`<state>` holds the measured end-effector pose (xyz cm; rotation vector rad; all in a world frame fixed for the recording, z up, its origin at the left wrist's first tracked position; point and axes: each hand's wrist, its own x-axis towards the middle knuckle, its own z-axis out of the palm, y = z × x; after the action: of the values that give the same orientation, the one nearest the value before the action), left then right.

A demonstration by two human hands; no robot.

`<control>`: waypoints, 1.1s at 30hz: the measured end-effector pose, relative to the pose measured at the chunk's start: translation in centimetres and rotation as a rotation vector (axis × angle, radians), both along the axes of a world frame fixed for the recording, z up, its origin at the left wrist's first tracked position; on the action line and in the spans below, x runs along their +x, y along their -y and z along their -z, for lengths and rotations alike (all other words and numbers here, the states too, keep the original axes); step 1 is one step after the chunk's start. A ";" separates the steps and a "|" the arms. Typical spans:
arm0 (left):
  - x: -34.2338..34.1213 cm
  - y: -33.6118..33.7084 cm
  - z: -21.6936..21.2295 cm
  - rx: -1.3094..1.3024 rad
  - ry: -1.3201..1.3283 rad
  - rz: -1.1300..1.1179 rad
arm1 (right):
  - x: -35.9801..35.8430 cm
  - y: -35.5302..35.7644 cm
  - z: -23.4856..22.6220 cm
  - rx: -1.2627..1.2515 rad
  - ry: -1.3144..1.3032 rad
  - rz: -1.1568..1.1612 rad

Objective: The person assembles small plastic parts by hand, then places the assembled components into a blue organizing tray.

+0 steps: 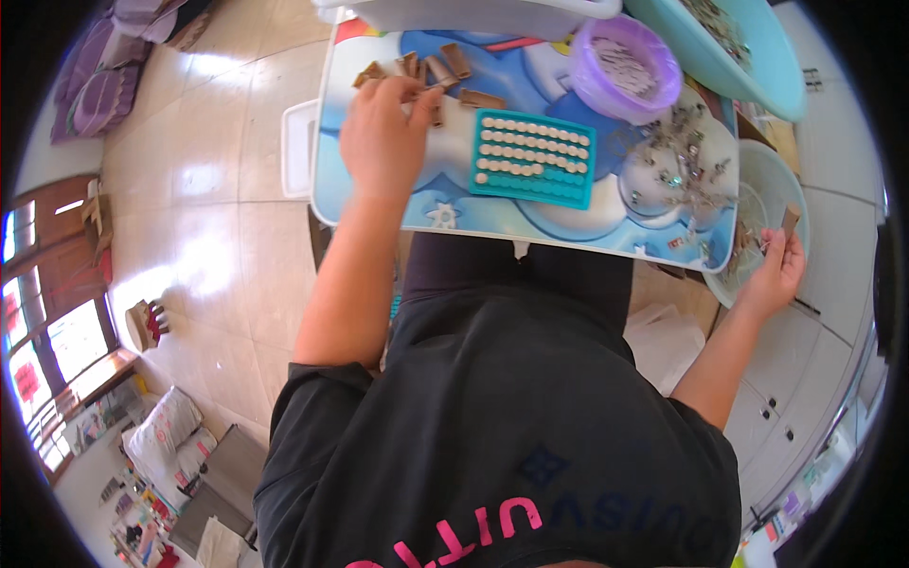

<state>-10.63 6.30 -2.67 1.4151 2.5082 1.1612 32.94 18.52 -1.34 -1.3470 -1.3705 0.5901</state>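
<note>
Pinching brown stick (791,219) in right hand (781,269), with lower end hidden. Cannot tell grip of left hand (386,131), half-covering loose brown pieces (455,62). Noting blue basin (778,83) cut off above.

Black shirt (445,398) bears pink lettering (484,526) & dk. blue marks (615,512) (v. faint, prob. letters too).

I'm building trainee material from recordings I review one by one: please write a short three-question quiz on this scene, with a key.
1. True or false: white round pieces fill only part of the teal tray.
2. The left hand is nearest: A) the purple basket, B) the brown pieces, C) the teal tray.
3. What sticks up from the right hand?

Key: 1. True. 2. B. 3. A narrow brown piece.
</note>
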 end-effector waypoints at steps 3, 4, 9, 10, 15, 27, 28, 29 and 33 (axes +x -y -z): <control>-0.1 -1.9 -0.7 -0.390 -0.201 -0.059 | 12.0 -4.6 5.2 -0.165 0.094 0.174; 0.2 -2.1 -1.2 -0.384 -0.193 -0.039 | 15.6 -5.7 7.9 -0.257 0.129 0.181; 1.0 -2.1 -1.3 -0.491 -0.275 0.009 | 17.0 -5.4 9.7 -0.417 0.673 0.321; 1.2 -1.9 -1.3 -0.477 -0.281 0.024 | 15.9 -5.4 9.2 -0.416 0.678 0.331; 1.7 -1.2 -0.6 -0.309 -0.317 -0.032 | 1.0 -1.8 2.1 -0.036 0.432 -0.042; 2.7 1.7 -2.2 0.193 1.088 0.111 | -11.5 -0.7 -0.4 0.538 0.927 -0.766; 3.0 2.1 -2.2 0.195 1.087 0.107 | -11.1 -1.6 -1.2 0.464 0.694 -0.689; 3.4 2.4 -2.1 0.191 1.104 0.068 | -10.9 -2.3 -2.0 0.387 0.464 -0.608; 4.9 2.7 -2.3 0.172 1.159 0.055 | -10.3 -3.7 -5.2 0.079 -0.332 -0.476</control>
<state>-5.70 3.62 -0.39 0.4924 1.5489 1.5612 22.63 22.25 3.84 -0.8095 -1.4207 1.0162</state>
